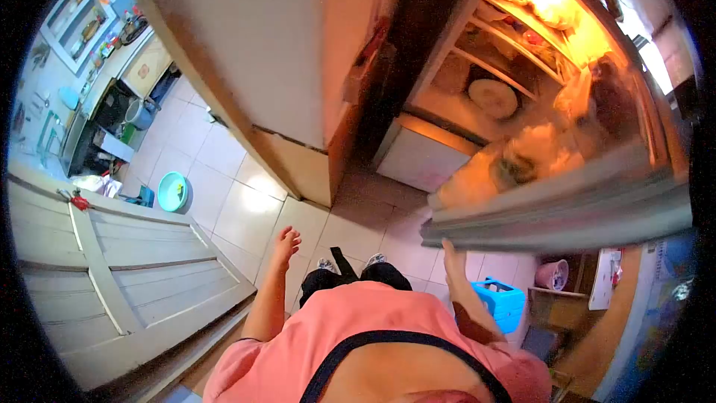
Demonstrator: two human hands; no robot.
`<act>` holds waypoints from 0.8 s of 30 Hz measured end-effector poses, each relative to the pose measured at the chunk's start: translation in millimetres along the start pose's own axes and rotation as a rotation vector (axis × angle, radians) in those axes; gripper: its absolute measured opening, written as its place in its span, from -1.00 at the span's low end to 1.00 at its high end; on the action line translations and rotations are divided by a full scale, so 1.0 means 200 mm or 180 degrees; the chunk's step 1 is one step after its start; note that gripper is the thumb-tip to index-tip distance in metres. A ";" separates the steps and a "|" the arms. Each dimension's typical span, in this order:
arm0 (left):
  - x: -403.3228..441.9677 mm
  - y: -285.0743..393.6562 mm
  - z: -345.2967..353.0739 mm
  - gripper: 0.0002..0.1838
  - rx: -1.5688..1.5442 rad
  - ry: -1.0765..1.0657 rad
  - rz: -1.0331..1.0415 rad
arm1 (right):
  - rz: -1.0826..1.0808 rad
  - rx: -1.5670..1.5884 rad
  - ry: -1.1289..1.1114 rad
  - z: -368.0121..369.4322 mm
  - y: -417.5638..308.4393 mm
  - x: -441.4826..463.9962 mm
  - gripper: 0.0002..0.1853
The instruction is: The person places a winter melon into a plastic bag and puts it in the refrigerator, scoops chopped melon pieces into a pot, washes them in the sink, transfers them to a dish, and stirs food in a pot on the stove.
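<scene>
On the right stands a refrigerator with its door [559,216] swung open and blurred by motion. My right hand [453,260] is at the near edge of that door, fingers stretched out and seeming to touch it; part of the hand is hard to make out. Inside the lit compartment are shelves [514,37], a round white plate or lid [493,98] and several bagged items. A pale drawer front [424,155] shows at the bottom. My left hand [286,246] hangs in the air over the floor, loosely curled with fingers apart, holding nothing visible.
A blue plastic stool [500,303] stands right of my body, near a pink bin [551,275]. At left are a panelled wooden door [142,269] and a turquoise basin [172,191] on the tiles. A kitchen counter [123,60] lies beyond the wall's edge [298,168].
</scene>
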State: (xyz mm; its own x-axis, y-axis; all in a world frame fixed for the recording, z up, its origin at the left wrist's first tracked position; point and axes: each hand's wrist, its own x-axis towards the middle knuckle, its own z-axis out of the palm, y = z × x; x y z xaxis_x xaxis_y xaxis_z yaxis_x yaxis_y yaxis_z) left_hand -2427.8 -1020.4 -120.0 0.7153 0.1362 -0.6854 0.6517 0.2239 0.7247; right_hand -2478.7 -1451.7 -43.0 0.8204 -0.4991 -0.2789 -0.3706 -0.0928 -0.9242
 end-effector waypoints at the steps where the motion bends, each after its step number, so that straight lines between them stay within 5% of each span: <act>1: -0.01 -0.01 -0.10 -0.52 -0.0022 0.0020 0.0010 | -0.0182 0.0352 -0.0007 0.13 0.00 0.08 -0.41; 6: -0.17 -0.01 -0.41 -0.51 -0.0505 0.0972 0.0280 | 0.0649 0.0344 0.0711 0.76 -0.23 0.55 -0.03; 9: -0.24 -0.12 -0.48 -0.50 -0.0885 0.1440 0.0350 | 0.0415 0.0170 0.0592 0.95 -0.35 0.79 -0.07; 18: -0.65 -0.64 -0.16 -0.54 -0.1453 0.2966 0.0301 | -0.0915 -0.0584 -0.1357 1.47 -0.52 1.06 -0.22; 20: -0.57 -1.05 -0.11 -0.53 -0.1135 0.3443 0.0497 | -0.1097 -0.0841 -0.1808 1.57 -0.48 1.02 -0.25; 24: -0.94 -1.21 0.12 -0.54 -0.0890 0.3900 -0.0367 | -0.1440 -0.1405 -0.2703 1.63 -0.35 0.81 -0.31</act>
State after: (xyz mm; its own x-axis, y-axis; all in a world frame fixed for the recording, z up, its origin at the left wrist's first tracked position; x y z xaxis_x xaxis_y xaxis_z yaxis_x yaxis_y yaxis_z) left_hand -2712.6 -1123.5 -164.8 -0.1421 0.8721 -0.4683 0.5121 0.4697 0.7191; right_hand -2178.0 -1244.9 -109.4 0.8938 0.4104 -0.1809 0.0602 -0.5094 -0.8584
